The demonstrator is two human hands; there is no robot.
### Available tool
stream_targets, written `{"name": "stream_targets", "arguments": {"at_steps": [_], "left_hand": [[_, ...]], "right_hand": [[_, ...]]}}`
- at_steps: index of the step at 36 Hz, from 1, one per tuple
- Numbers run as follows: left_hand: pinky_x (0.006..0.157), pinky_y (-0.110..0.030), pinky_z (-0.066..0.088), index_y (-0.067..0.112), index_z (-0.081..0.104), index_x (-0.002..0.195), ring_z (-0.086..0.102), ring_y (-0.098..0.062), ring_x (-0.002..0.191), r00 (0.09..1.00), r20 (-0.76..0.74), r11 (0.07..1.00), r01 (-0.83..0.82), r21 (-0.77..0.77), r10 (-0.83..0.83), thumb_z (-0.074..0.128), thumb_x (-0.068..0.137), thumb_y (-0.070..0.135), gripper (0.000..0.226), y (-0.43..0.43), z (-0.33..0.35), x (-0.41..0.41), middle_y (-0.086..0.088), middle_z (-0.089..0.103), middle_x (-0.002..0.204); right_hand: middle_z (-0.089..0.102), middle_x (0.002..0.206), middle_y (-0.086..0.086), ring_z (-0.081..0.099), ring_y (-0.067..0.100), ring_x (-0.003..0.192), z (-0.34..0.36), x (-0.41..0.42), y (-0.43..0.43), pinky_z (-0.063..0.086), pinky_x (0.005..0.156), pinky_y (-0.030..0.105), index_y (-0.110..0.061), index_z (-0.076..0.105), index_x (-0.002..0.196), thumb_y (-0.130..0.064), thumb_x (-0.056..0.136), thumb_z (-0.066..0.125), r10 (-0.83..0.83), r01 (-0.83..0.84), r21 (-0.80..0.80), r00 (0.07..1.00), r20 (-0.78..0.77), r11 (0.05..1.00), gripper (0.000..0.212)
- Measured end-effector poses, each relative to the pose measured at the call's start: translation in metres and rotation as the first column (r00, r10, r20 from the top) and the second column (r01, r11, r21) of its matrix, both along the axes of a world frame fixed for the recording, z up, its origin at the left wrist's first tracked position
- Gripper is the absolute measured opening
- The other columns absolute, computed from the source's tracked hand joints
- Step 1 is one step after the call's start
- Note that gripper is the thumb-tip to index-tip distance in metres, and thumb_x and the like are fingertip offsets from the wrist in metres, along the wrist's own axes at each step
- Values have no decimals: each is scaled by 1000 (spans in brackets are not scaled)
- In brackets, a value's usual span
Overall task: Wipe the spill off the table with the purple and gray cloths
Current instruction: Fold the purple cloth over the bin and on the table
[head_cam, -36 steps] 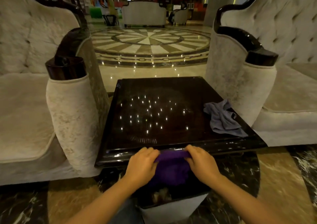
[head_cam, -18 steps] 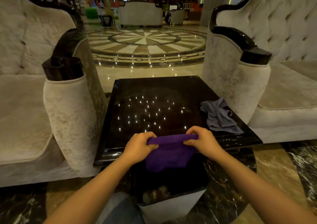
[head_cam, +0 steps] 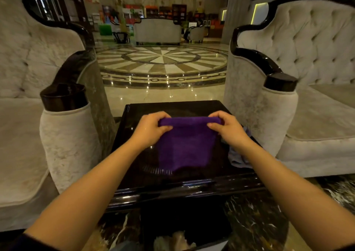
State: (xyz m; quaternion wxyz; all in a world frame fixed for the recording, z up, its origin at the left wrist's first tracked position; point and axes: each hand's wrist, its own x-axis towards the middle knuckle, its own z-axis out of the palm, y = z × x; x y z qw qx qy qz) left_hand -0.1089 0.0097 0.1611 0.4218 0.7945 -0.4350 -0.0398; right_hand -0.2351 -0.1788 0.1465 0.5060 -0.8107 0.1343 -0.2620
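The purple cloth (head_cam: 185,145) hangs stretched between both hands above the dark glossy table (head_cam: 134,175). My left hand (head_cam: 151,127) pinches its top left corner and my right hand (head_cam: 228,129) pinches its top right corner. The cloth's lower edge reaches down toward the tabletop near the front. The gray cloth (head_cam: 238,157) lies crumpled at the table's right side, mostly hidden behind my right forearm. No spill shows on the dark surface.
A pale upholstered armchair (head_cam: 63,139) flanks the table on the left and another (head_cam: 278,120) on the right, their arms close to the table's sides. A bin (head_cam: 178,237) sits below the table's front edge. Polished patterned floor lies beyond.
Both hands have lifted the purple cloth from below the table's front edge up and forward over the tabletop, spreading it wider. The view has tilted upward.
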Motion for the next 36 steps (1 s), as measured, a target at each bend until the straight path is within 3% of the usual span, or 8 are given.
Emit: {"name": "stream_targets", "arguments": {"at_steps": [4, 8, 16, 20, 23, 26, 32, 36], "left_hand": [[77, -29, 49, 18, 63, 95, 59, -14, 88, 1000, -6, 998, 3, -64, -3, 60, 83, 8, 16, -7, 12, 10, 3, 62, 90], [67, -16, 42, 23, 63, 86, 57, -3, 76, 999, -44, 1000, -4, 31, 5, 64, 80, 5, 19, -6, -21, 15, 13, 59, 77], [61, -12, 45, 15, 63, 97, 60, -11, 81, 961, -268, 963, 10, 271, 66, 67, 80, 11, 18, -12, -107, 25, 4, 62, 85], [70, -22, 47, 14, 60, 108, 62, -21, 90, 959, -216, 943, -108, 316, 182, 67, 80, 16, 28, -20, -122, 29, 2, 60, 83], [90, -34, 48, 15, 54, 120, 58, -24, 102, 969, -137, 920, -144, 365, 206, 67, 80, 21, 42, -26, -126, 32, -9, 61, 110], [95, -36, 45, 15, 53, 122, 54, -25, 109, 975, -120, 908, -128, 399, 190, 67, 80, 21, 45, -30, -126, 36, -12, 55, 120], [79, -28, 48, 14, 62, 96, 60, -21, 93, 948, -252, 918, -86, 388, 195, 70, 75, 6, 24, -39, -120, 42, -5, 62, 94], [77, -30, 49, 17, 64, 87, 58, -16, 85, 950, -265, 934, -68, 350, 168, 69, 75, 3, 18, -45, -112, 50, 2, 60, 81]], "right_hand": [[59, 77, -9, 60, -6, 65, 14, 10, -12, 48, 55, 7, -33, 58, 75, -3, 82, 59, 35, -34, -13, 998, 58, 999, 31], [58, 77, -6, 57, 6, 70, -11, 11, -16, 47, 64, 15, -29, 56, 75, 0, 80, 60, 102, -108, -51, 989, -103, 993, 29], [60, 84, -1, 57, 12, 80, -93, 19, -17, 45, 59, 16, -15, 58, 90, -8, 85, 57, 82, -108, -40, 905, -417, 993, 9], [60, 111, 12, 55, 20, 98, -113, 31, -19, 42, 76, 28, -12, 55, 109, -12, 85, 58, -20, -94, -213, 877, -479, 973, 25], [50, 125, 12, 46, 25, 116, -118, 39, -24, 39, 95, 34, -19, 47, 124, -15, 85, 58, -33, -167, -321, 843, -536, 932, 41], [51, 128, 10, 45, 25, 119, -113, 45, -29, 37, 97, 32, -22, 43, 129, -10, 85, 57, 73, -286, -278, 805, -589, 917, 48], [49, 125, 6, 53, 22, 105, -96, 60, -22, 47, 84, 31, -30, 44, 125, -6, 80, 53, 231, -451, -178, 710, -665, 875, 52], [37, 138, 6, 36, 25, 120, -91, 68, -15, 35, 101, 42, -47, 27, 132, -34, 76, 67, 309, -636, -181, 579, -755, 750, 70]]}}
